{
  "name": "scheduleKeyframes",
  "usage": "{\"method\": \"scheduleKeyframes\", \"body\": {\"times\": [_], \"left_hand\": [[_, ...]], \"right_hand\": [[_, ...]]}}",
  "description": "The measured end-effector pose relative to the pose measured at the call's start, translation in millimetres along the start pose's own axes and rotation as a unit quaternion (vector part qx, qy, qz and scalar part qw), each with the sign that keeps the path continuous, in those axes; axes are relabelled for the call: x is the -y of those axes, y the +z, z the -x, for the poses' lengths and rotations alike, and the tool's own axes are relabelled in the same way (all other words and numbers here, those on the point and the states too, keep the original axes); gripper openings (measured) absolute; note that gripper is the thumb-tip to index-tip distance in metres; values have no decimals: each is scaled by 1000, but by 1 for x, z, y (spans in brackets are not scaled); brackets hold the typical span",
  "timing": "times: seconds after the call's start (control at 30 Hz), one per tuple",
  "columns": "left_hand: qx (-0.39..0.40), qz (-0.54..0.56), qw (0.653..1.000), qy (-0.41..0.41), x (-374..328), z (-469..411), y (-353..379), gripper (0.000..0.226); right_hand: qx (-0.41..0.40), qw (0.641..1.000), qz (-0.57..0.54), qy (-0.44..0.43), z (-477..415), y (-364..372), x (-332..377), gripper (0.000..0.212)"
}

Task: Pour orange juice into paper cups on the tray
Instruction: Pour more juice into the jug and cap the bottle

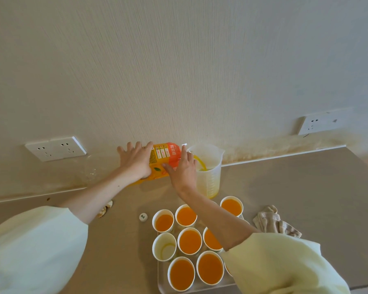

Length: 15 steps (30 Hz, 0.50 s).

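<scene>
At the middle of the frame, against the wall, both hands hold a tilted orange juice carton (pixel 165 154) off the counter (pixel 295 187). The left hand (pixel 135 161) covers the carton's rear end, fingers splayed over the top and thumb tucked beneath. The right hand (pixel 183 169) clasps the spout end, thumb laid across the printed face and forefinger pointing up along the edge; its other fingers are hidden. A stream of juice (pixel 201 162) arcs from the spout into a clear measuring jug (pixel 209 177) standing just right of the right hand, with a shallow pool at its bottom.

Below the hands, in the lower centre, a pale tray (pixel 160 281) carries the paper cups (pixel 186 215), well apart from the carton. Most hold orange juice; the one at the tray's left, a nearly empty cup (pixel 164 246), shows only a trace. The right forearm crosses above the tray and hides some cups.

A small white cap (pixel 143 217) lies left of the tray and a crumpled cloth (pixel 274 222) right of it.
</scene>
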<state>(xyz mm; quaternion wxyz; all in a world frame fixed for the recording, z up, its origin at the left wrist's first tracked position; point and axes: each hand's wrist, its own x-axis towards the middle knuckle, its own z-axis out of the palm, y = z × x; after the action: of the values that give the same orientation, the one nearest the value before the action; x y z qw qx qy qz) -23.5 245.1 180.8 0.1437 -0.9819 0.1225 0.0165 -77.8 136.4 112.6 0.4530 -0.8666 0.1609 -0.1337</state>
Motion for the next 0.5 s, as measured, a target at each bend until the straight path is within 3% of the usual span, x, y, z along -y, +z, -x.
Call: {"method": "scheduleKeyframes", "body": {"times": [0.5], "left_hand": [[6,-9,1000,1,-1,0,-3,97]], "right_hand": [[-3,1000,-8,1,-1,2,0,88]]}}
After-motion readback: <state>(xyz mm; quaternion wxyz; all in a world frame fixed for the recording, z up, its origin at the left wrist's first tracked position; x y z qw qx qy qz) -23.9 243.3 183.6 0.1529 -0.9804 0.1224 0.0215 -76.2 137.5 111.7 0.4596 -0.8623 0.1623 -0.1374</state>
